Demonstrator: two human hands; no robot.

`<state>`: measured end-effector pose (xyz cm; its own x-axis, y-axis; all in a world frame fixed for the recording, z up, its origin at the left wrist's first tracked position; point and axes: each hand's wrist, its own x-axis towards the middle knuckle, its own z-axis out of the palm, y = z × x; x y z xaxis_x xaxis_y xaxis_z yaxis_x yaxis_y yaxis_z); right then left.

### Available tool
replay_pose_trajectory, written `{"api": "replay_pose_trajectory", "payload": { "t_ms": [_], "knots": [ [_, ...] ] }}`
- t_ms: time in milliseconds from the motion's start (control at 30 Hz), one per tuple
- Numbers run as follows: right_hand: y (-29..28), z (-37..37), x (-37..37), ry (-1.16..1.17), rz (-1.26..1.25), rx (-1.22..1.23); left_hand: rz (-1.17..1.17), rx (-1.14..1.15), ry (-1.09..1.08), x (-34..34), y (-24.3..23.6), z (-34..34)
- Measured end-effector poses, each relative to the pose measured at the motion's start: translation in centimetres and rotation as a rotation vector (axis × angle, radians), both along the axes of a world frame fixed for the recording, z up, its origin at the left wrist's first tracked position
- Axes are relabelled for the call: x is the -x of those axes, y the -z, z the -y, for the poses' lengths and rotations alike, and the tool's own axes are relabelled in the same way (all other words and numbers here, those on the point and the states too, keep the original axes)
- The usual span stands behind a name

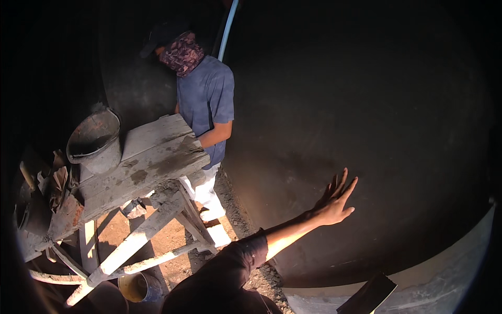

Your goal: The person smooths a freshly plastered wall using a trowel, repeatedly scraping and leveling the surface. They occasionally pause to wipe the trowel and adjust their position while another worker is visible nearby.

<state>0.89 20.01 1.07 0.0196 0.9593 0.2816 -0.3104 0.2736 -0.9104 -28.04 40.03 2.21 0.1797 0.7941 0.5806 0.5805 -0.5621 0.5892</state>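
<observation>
My left hand (pixel 334 201) reaches out over the dark, smooth grey wall (pixel 366 120) with its fingers spread and nothing in it. I cannot tell whether it touches the surface. The dark-sleeved left arm (pixel 225 277) comes up from the lower edge. At the lower right is a flat dark rectangular blade (pixel 368 294), perhaps a tool; whatever holds it is out of frame. My right hand is not visible.
A co-worker (pixel 206 94) in a blue shirt and face covering stands behind a mortar-stained plank platform (pixel 146 152) on wooden legs. On it are a bucket (pixel 99 157) and debris (pixel 60 183). Another bucket (pixel 138 288) sits below. A blue pipe (pixel 228 26) runs behind the co-worker.
</observation>
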Motion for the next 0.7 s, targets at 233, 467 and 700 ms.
{"api": "replay_pose_trajectory", "payload": {
  "t_ms": [233,467,700],
  "knots": [
    [-3.6,1.4,-1.5,0.172,0.132,-0.164,0.07,-0.211,-0.105,-3.0,2.5,-5.5],
    [-27.5,0.7,-1.1,1.252,0.755,-0.849,0.262,-0.603,-0.219,1.2,1.7,-11.2],
    [-49.6,-0.4,-6.5,1.75,1.367,-0.641,0.238,-0.743,-0.315,-1.1,4.7,-14.4]
  ]
}}
